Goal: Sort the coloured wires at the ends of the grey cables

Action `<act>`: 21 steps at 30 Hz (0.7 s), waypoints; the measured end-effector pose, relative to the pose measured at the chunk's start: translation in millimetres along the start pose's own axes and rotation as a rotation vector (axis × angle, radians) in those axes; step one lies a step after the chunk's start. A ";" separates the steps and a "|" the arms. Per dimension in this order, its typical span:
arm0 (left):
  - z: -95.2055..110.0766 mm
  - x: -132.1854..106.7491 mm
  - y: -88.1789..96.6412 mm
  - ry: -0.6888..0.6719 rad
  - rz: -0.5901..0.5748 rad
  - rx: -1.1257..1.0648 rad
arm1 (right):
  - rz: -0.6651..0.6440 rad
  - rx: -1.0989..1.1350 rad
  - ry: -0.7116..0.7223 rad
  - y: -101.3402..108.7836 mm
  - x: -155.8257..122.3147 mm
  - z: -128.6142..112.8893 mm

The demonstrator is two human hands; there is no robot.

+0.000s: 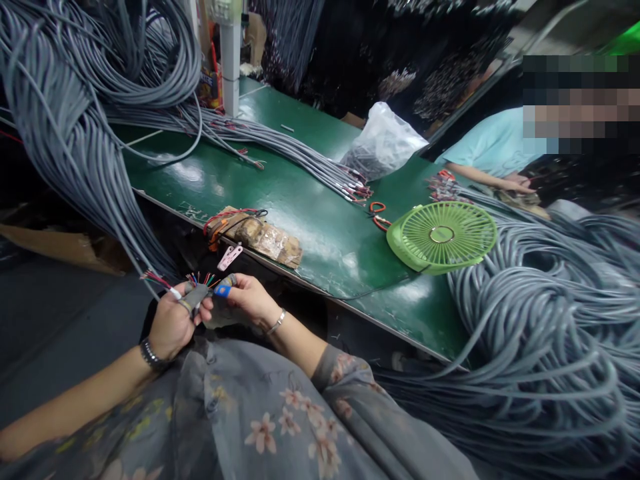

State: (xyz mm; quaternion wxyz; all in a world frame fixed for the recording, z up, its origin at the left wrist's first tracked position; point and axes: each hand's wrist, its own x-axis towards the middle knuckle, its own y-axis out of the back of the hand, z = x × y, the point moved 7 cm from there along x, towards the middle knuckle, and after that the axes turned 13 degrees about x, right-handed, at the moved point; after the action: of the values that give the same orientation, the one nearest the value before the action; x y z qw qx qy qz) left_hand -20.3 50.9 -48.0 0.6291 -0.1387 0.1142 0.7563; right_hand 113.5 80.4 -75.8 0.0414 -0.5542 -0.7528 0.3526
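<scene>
My left hand [171, 323] is closed round the end of a grey multi-core cable, with a fanned group of thin coloured wires [199, 279] standing up from it. Grey wrapping covers its thumb. Beside it, my right hand [256, 303] pinches at the tips of these wires; blue tape [223, 291] is wound on one finger. What exactly lies between those fingertips is too small to make out. Left of my hands, another cable end [161, 279] shows red and dark wires. A pink clip [230, 257] sits just above my right hand at the table edge.
A worn taped block [267, 239] with red and black leads lies on the green table [320, 260]. Grey cable bundles [75, 127] hang at left; more cable coils [540, 320] lie right. A green fan [441, 235], plastic bag [385, 141] and a co-worker [487, 143] are beyond.
</scene>
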 end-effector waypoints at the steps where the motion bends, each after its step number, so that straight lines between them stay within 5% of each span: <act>1: 0.6 0.1 0.5 -0.007 -0.002 -0.004 | -0.016 -0.004 -0.015 0.0 -0.1 1.9; 9: -0.5 0.2 -1.3 -0.024 -0.094 0.020 | 0.024 0.144 -0.035 7.2 6.9 -4.6; 21: -9.1 -0.5 -12.9 0.037 -0.248 0.209 | 0.067 -0.044 0.045 -7.9 10.6 -10.7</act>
State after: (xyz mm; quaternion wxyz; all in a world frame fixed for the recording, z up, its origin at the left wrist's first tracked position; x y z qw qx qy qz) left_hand -6.9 49.7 -56.3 0.7264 -0.0995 0.1860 0.6541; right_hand 108.0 93.7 -66.7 0.0342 -0.5877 -0.7403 0.3246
